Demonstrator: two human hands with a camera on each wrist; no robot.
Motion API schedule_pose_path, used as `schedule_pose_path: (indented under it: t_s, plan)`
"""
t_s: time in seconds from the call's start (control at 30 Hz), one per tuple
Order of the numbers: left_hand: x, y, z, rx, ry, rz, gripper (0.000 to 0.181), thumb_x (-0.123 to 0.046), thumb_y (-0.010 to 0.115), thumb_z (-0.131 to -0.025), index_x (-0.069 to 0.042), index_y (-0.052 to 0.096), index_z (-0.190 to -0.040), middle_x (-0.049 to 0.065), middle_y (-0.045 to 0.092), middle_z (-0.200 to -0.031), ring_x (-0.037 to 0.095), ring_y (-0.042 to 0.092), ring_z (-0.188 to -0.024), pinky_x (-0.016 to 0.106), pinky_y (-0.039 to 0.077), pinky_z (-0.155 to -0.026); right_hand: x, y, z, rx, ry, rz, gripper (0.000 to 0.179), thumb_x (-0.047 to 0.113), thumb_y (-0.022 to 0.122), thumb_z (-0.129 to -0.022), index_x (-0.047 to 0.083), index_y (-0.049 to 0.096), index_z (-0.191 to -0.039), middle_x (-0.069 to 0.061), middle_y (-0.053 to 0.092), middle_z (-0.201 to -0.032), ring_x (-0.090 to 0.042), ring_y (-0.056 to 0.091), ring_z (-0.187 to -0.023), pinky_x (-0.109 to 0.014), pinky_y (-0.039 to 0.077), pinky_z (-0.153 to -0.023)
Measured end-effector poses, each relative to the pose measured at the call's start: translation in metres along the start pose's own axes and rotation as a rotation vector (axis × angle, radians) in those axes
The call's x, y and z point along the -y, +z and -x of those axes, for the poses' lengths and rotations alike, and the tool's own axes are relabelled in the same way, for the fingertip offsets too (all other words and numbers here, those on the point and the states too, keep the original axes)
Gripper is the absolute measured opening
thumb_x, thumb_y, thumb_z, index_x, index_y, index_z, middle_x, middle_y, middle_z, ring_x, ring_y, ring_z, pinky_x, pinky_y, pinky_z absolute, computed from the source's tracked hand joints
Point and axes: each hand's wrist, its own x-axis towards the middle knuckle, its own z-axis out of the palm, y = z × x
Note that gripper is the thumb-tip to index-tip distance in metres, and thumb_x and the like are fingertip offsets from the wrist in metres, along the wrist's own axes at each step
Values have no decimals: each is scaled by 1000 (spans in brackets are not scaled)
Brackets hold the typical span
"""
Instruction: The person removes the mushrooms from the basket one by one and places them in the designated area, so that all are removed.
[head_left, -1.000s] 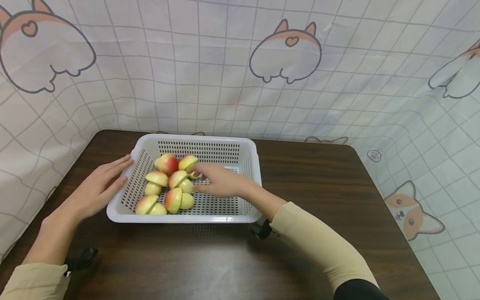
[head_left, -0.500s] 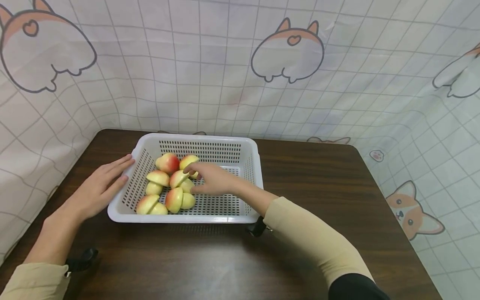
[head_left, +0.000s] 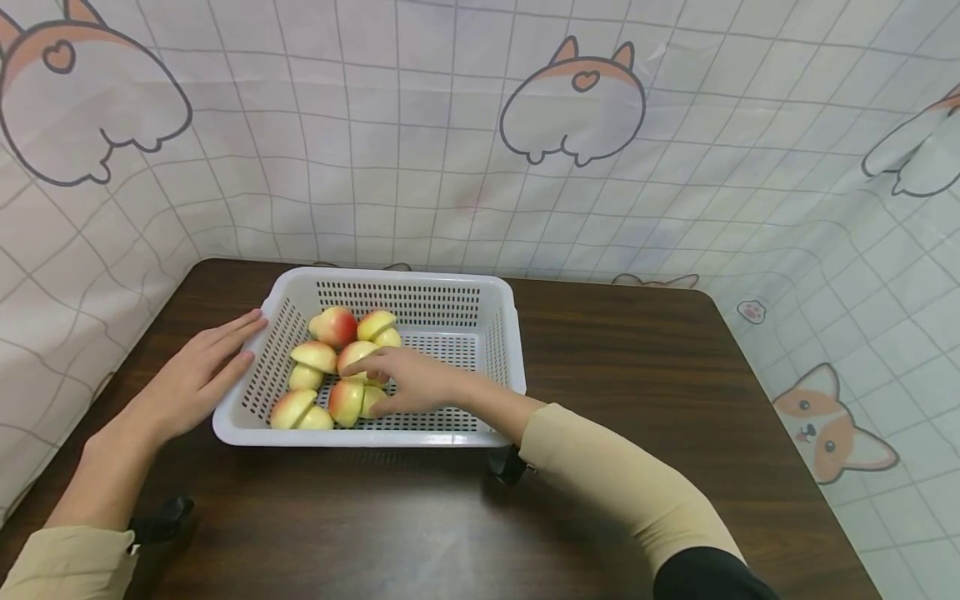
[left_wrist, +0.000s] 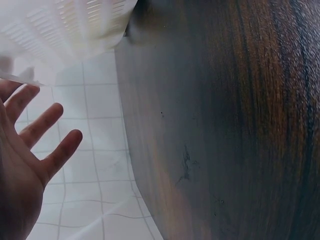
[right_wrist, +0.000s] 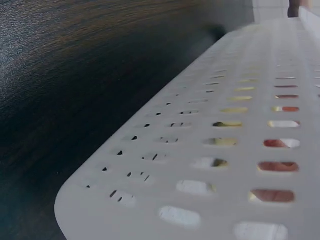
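A white slotted basket (head_left: 498,333) holds several yellow-and-red fruit pieces, cut like halves and paired or stacked, grouped toward its left side. My left hand (head_left: 198,379) rests its fingertips on the basket's left rim, fingers straight; the left wrist view shows this hand (left_wrist: 30,145) with fingers spread beside the basket wall. Over the front right fruit pair (head_left: 347,402) is my right hand (head_left: 420,381), thumb and fingers apart, its thumb tip right at the yellow piece. It partly covers the middle pair (head_left: 356,354) too. In the right wrist view, the slotted basket wall (right_wrist: 150,200) hides this hand.
The basket stands on a dark wood table (head_left: 637,375), near its back edge. Behind and at the sides hangs a white gridded cloth (head_left: 420,167) with corgi drawings. Black wrist straps (head_left: 168,518) show below both hands.
My right hand has moved left and toward the front of the basket, from the back right and middle fruit to the front right pair. My left hand stays on the rim.
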Motion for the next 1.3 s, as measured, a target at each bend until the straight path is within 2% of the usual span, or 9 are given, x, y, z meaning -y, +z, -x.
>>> schedule_pose_path:
  t_s: [0.1,0.37,0.53,0.63,0.77,0.87,1.07,1.17,1.3]
  plan:
    - [0,0,0,5,3,-3,49,-14,57,-104,-4,49,-152,16,42,-159,47,42,-136,39,22,-118,1,2,0,3,-10,13,63,18,78,-92,12,53,-150,-4,57,-141,-16,57,-115,-25,43,-95]
    - [0,-1,1,27,-4,-2,50,-15,55,-105,-4,46,-154,16,39,-161,49,41,-135,53,25,-116,2,5,0,2,-41,59,60,17,78,-92,9,55,-147,-4,61,-138,-15,56,-114,-22,43,-93]
    - [0,-1,0,18,9,-7,50,-14,56,-105,-4,47,-153,16,40,-160,48,42,-135,45,24,-117,1,6,0,-29,-59,57,55,14,82,-87,6,61,-137,-4,64,-127,-17,56,-107,-22,42,-89]
    - [0,-1,0,14,15,-5,50,-13,56,-105,-4,47,-153,16,41,-160,48,42,-135,40,23,-118,1,7,-1,-30,-23,72,56,17,86,-84,11,62,-134,-2,62,-119,-14,54,-103,-23,42,-86]
    - [1,-1,1,8,18,-1,50,-13,56,-104,-3,48,-153,17,41,-159,48,42,-135,34,20,-118,2,11,-1,-19,51,98,59,22,90,-79,17,62,-131,1,58,-119,-10,51,-105,-24,41,-87]
    - [1,0,2,3,24,0,50,-12,57,-104,-3,48,-152,17,42,-159,48,42,-136,30,18,-118,3,12,-1,-12,82,115,60,23,92,-78,16,60,-128,2,57,-120,-8,51,-107,-23,42,-90]
    - [1,0,4,-7,19,7,50,-11,57,-104,-4,49,-152,16,42,-159,47,42,-136,27,17,-117,4,11,1,-9,90,124,58,24,92,-78,11,55,-122,4,58,-113,-8,53,-104,-21,43,-89]
    - [0,0,5,-8,14,6,50,-11,56,-104,-4,48,-153,15,42,-159,47,42,-136,26,17,-117,4,10,2,-4,90,123,62,25,91,-79,11,55,-128,0,59,-120,-11,54,-111,-24,43,-94]
    - [1,1,3,-9,22,3,50,-11,57,-104,-4,48,-153,15,42,-159,46,42,-136,23,15,-116,4,9,4,6,93,140,69,27,89,-81,17,58,-141,-4,58,-130,-13,52,-118,-28,42,-98]
